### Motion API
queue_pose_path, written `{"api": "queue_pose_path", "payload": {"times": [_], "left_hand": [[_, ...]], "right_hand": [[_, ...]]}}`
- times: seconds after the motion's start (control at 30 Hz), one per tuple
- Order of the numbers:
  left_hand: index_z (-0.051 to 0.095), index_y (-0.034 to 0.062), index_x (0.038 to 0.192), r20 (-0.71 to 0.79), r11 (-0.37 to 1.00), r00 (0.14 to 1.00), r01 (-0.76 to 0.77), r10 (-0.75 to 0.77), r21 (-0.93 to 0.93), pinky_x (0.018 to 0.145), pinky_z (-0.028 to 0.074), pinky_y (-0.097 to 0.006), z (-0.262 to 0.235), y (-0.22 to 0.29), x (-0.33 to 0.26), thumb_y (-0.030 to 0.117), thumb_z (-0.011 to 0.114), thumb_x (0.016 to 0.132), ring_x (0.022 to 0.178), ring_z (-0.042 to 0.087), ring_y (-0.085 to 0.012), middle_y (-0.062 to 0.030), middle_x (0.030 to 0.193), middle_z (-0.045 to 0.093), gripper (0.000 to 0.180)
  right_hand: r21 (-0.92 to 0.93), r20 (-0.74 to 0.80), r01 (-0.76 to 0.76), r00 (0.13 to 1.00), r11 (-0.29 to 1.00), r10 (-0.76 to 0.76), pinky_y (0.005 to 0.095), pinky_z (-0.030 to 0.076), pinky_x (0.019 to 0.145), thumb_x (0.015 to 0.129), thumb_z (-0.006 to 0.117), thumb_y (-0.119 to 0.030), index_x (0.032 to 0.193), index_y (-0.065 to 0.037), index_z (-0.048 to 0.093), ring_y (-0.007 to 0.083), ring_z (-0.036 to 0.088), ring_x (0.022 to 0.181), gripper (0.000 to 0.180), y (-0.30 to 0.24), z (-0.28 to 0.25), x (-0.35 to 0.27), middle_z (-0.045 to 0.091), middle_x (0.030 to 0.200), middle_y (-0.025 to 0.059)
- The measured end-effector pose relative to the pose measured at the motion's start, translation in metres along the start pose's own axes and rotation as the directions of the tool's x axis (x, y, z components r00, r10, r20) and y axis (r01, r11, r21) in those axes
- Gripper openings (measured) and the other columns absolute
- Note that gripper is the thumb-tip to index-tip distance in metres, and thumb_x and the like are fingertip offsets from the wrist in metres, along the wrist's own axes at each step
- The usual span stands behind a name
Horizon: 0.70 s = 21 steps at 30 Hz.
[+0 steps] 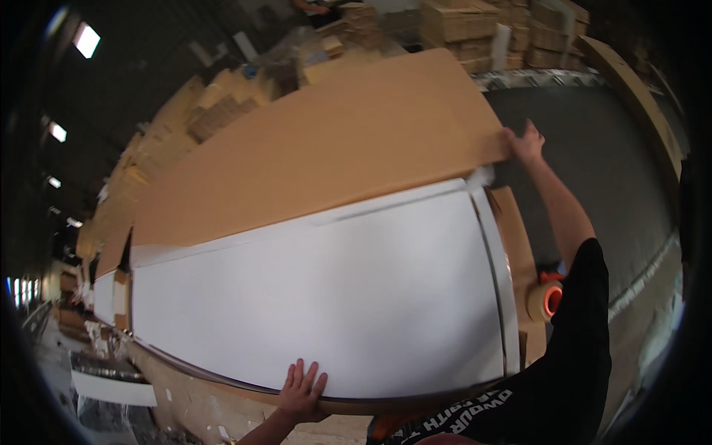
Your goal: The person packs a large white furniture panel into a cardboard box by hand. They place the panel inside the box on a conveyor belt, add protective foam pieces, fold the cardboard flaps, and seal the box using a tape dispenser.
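Nearest the camera is the person's dark shirt at the lower right, and just beyond it the left hand (301, 391) lies flat, fingers spread, on the near edge of a long white panel (326, 293); it presses rather than grips. The panel lies lengthwise in an open cardboard box, its far left end reaching toward a cluttered floor. The right hand (525, 142) reaches out at full arm's length and pinches the far right corner of a big cardboard flap (326, 152), fingers curled over its edge. That flap stands raised and tilted over the far side of the panel, so it covers none of the white face yet. A narrower end flap (515, 237) sticks up along the panel's right end, beside a white trim strip. A roll of tape (547, 299) with an orange core sits just past that end flap, near the person's hip, untouched by either hand. Judging by this, the panel is already bedded in the box, and the long flap is in hand but not down; the end flap is open and no tape shows on any seam. Stacks of cardboard (475, 26) rise at the far side of the grey floor.
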<state>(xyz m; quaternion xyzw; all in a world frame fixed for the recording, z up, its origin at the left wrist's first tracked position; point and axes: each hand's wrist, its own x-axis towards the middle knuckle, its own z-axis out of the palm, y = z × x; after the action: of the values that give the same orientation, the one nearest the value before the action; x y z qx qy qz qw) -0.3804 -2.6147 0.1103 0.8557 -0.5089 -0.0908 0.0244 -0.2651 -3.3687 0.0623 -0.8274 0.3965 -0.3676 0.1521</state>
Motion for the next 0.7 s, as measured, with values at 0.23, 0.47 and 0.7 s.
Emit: {"api": "queue_pose_path", "payload": {"times": [0.23,0.47,0.7], "left_hand": [[0.046,0.0109,0.132,-0.006,0.995,0.995,0.095,-0.095,-0.005,0.105,0.028,-0.060,-0.007,0.016,-0.004,0.054,0.073,0.058,0.130,0.034,-0.0501,-0.0208,0.141,0.040,0.090],[0.049,0.0082,0.129,-0.038,0.998,0.998,0.045,-0.043,0.049,0.104,0.029,-0.060,-0.004,0.016,-0.001,0.059,0.069,0.063,0.127,0.036,-0.0508,-0.0221,0.140,0.040,0.086],[0.046,0.0035,0.130,-0.051,0.992,0.997,-0.052,0.058,0.117,0.103,0.030,-0.060,-0.007,0.006,0.000,0.060,0.068,0.064,0.127,0.035,-0.0521,-0.0262,0.139,0.038,0.089]], "right_hand": [[0.501,0.697,-0.479,0.717,0.721,-0.008,0.0340,0.052,0.061,0.080,0.070,-0.024,0.087,0.011,0.065,0.0249,0.068,0.072,0.036,-0.063,0.007,0.045,0.068,0.074,0.0163],[0.327,-0.020,0.405,0.906,0.854,-0.423,0.0493,0.045,0.056,0.081,0.062,-0.009,0.084,0.001,0.048,0.0454,0.058,0.069,0.017,-0.108,-0.081,-0.066,0.059,0.071,0.0244],[0.142,0.307,-0.009,0.951,0.990,-0.035,0.0422,0.051,0.070,0.088,0.059,-0.014,0.112,-0.002,0.057,0.0330,0.065,0.075,0.026,0.014,-0.104,-0.175,0.064,0.088,0.0194]]}}
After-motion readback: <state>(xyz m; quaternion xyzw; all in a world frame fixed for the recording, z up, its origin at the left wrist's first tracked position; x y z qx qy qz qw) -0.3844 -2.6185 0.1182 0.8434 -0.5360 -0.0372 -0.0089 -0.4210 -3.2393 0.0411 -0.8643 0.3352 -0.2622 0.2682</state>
